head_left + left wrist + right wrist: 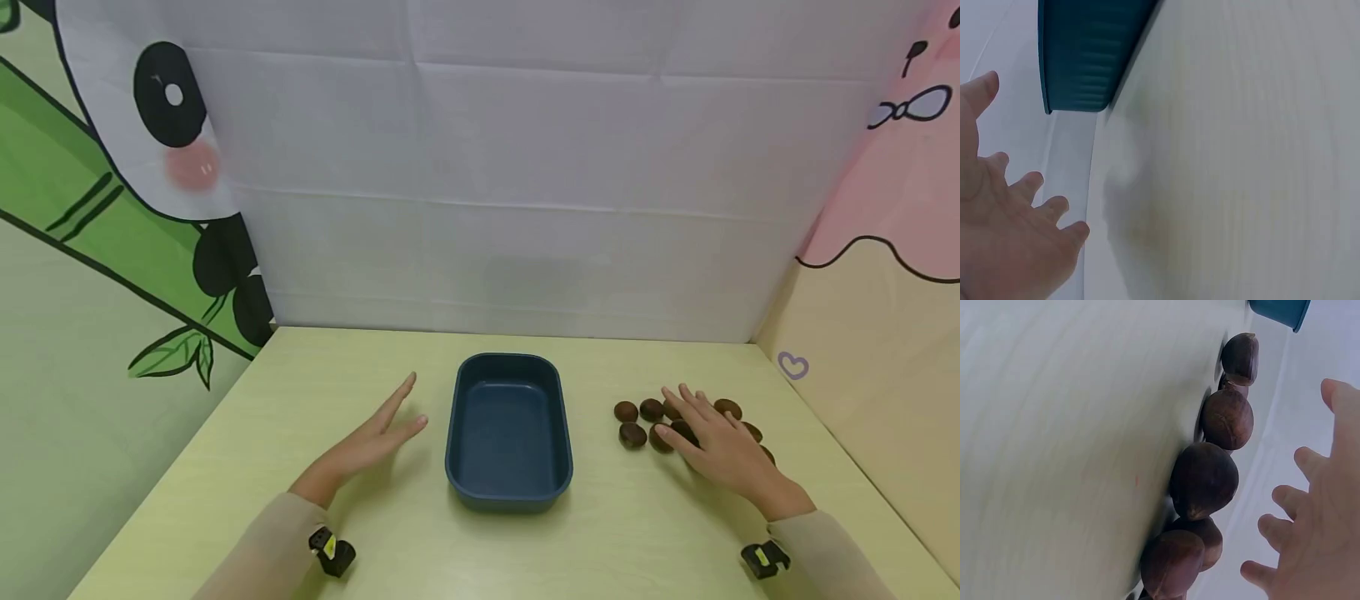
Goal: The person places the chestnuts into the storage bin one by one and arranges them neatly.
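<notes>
Several brown chestnuts [632, 435] lie grouped on the right side of the table; the right wrist view shows their glossy shells [1204, 481] up close. My right hand [723, 450] hovers over the group with its fingers spread, hiding some of the nuts in the head view. It holds nothing. A dark blue rectangular tub [510, 433] stands in the middle with nothing inside. Left of the tub, my left hand [367, 446] is held above the table, thumb apart from the straight fingers. The left wrist view shows its empty palm [1010, 244] beside the tub's ribbed wall [1085, 62].
The pale yellow table [405, 550] reaches back to a white cloth backdrop [487, 208]. Printed panels with cartoon drawings stand at the left and right. Each sleeve carries a small black wrist camera [332, 552].
</notes>
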